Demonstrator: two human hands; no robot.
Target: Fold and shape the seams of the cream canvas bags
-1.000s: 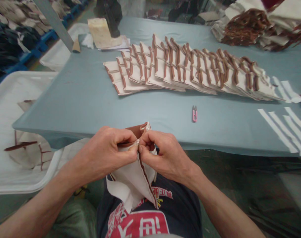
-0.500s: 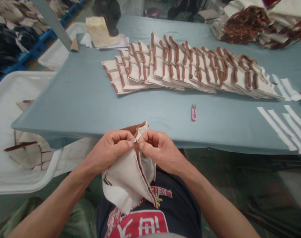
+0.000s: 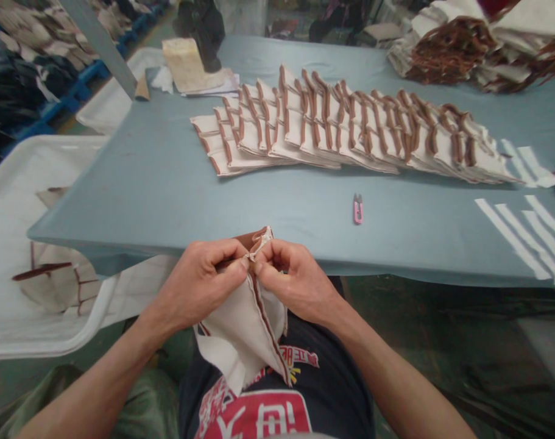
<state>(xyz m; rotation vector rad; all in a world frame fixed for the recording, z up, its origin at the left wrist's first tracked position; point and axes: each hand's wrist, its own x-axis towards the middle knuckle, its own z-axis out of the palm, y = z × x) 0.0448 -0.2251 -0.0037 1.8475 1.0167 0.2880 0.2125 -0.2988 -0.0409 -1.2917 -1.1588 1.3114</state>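
Both of my hands pinch one cream cloth bag (image 3: 240,332) with brown trim, held over my lap just in front of the blue table's near edge (image 3: 176,244). My left hand (image 3: 199,283) grips the bag's top edge from the left, fingers curled closed. My right hand (image 3: 290,280) pinches the same edge from the right, thumb and fingers pressed together. The two thumbs meet at the brown seam. The bag's lower part hangs down onto my dark printed shirt.
A long fanned row of finished cream bags with brown handles (image 3: 350,128) lies across the table. A pink thread snipper (image 3: 358,209) lies beyond my hands. White strips (image 3: 524,235) lie at right, a white tray (image 3: 12,256) with pieces at left, more bag piles (image 3: 464,42) at back right.
The hands stay pinched on the bag's top edge and have only shifted slightly; the view has rocked a little. The bag's lower part hangs much as before.
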